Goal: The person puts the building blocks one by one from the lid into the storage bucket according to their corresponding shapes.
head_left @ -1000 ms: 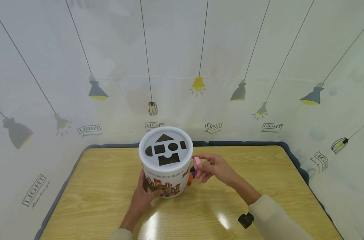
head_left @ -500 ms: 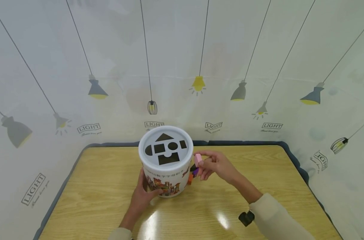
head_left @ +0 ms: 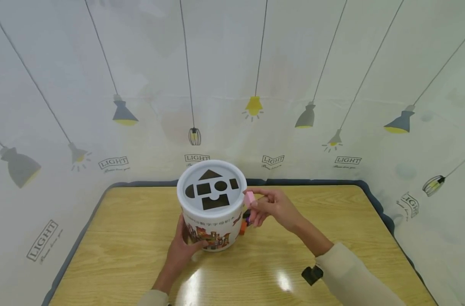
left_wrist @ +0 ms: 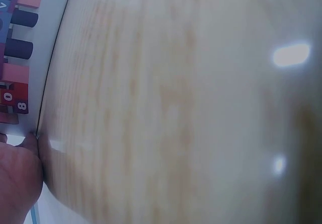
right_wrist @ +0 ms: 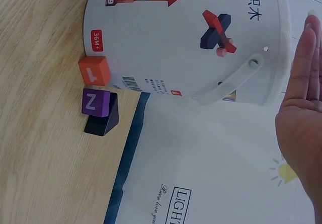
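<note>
A white bucket (head_left: pixel 215 221) with printed toy blocks on its wall stands upright on the table. Its lid (head_left: pixel 186 204) is pierced by several shaped holes. My left hand (head_left: pixel 181 250) grips the bucket's lower left side, thumb across the front; the fingers behind it are hidden. Beside the lid's right rim, my right hand (head_left: pixel 272 207) pinches a pink block (head_left: pixel 249 199) between thumb and fingers. That block is not seen in the right wrist view. Below the hand, by the bucket's base, lie an orange cube (right_wrist: pixel 94 71), a purple cube (right_wrist: pixel 94 103) and a black block (right_wrist: pixel 98 125).
The wooden table (head_left: pixel 125 238) ends at a dark blue edge, close behind the bucket. A pale sheet printed with lamps (head_left: pixel 232 76) rises beyond it. The bucket's white handle (right_wrist: pixel 229 85) hangs down its side.
My right hand has risen a little and shifted left with the pink block, closer to the lid's rim. The left hand and the bucket have stayed in place.
</note>
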Demonstrator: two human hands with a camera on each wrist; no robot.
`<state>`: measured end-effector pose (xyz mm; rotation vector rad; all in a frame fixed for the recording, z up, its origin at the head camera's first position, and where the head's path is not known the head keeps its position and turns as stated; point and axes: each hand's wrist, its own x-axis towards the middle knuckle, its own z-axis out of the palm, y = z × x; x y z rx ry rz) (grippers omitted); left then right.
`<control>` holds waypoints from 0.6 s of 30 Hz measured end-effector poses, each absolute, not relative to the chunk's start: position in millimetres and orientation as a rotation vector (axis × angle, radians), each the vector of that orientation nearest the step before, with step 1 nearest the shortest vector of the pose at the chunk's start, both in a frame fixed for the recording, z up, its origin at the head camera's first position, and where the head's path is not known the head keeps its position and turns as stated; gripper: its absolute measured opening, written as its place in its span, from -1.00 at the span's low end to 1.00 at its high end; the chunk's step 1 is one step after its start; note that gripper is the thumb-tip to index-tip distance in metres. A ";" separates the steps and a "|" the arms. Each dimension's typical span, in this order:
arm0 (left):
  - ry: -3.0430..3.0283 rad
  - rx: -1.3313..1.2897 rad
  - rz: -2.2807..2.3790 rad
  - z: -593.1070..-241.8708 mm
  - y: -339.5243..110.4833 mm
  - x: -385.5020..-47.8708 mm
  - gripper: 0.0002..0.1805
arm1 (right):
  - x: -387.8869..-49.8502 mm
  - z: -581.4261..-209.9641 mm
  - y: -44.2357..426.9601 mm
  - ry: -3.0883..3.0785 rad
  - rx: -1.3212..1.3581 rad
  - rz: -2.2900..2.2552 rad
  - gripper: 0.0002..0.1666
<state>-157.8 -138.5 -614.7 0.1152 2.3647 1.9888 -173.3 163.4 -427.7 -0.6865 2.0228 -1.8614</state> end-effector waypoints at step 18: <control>2.356 0.134 1.999 -615.6 -139.8 -157.5 0.28 | -193.9 -423.0 149.0 2.050 -0.598 -1.854 -0.50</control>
